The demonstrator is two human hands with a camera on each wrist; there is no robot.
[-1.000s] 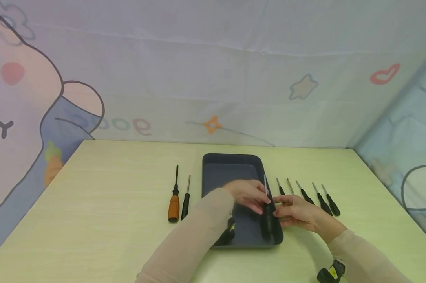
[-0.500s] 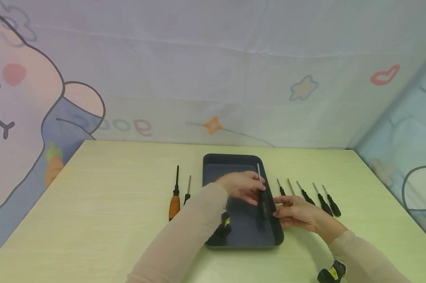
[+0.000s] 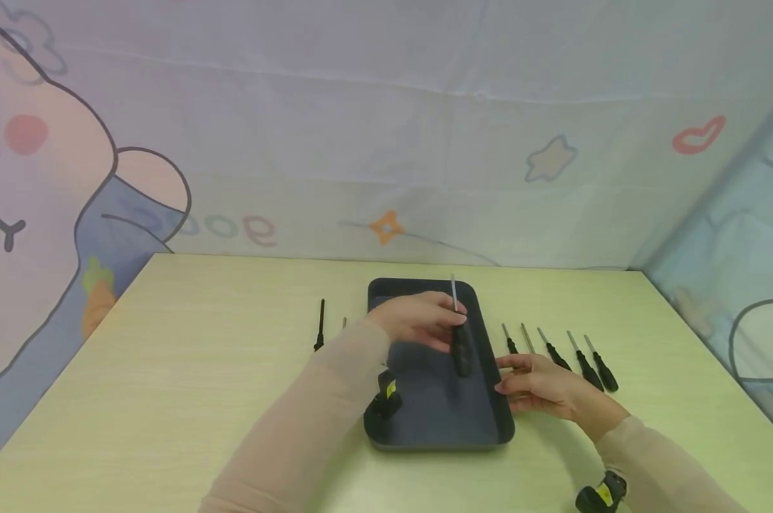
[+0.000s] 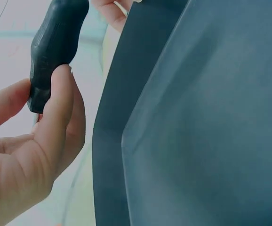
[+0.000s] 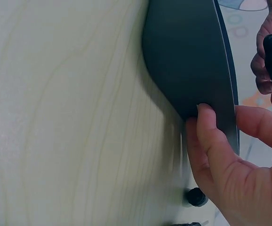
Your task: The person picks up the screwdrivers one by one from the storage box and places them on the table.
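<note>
In the head view, my left hand (image 3: 418,319) pinches a black-handled screwdriver (image 3: 461,350) near where handle meets shaft. It hangs over the dark tray (image 3: 427,406), its metal shaft pointing away from me. The left wrist view has thumb and fingers on either side of the neck of the screwdriver handle (image 4: 56,44), above the tray rim. My right hand (image 3: 546,388) is at the tray's right side. In the right wrist view, the fingers of that hand (image 5: 242,176) press the outside of the tray wall (image 5: 188,52) while the thumb hooks over its rim.
Several black screwdrivers (image 3: 588,369) lie in a row on the light wooden table (image 3: 136,377), right of the tray. To the left lie two more, a dark-shafted screwdriver (image 3: 320,324) and a thin one (image 3: 344,323), mostly covered by my left sleeve.
My left hand has carried the black screwdriver left and away from me, from the tray's right wall to over its middle. The left sleeve now covers more of the left screwdrivers. My right hand has stayed put.
</note>
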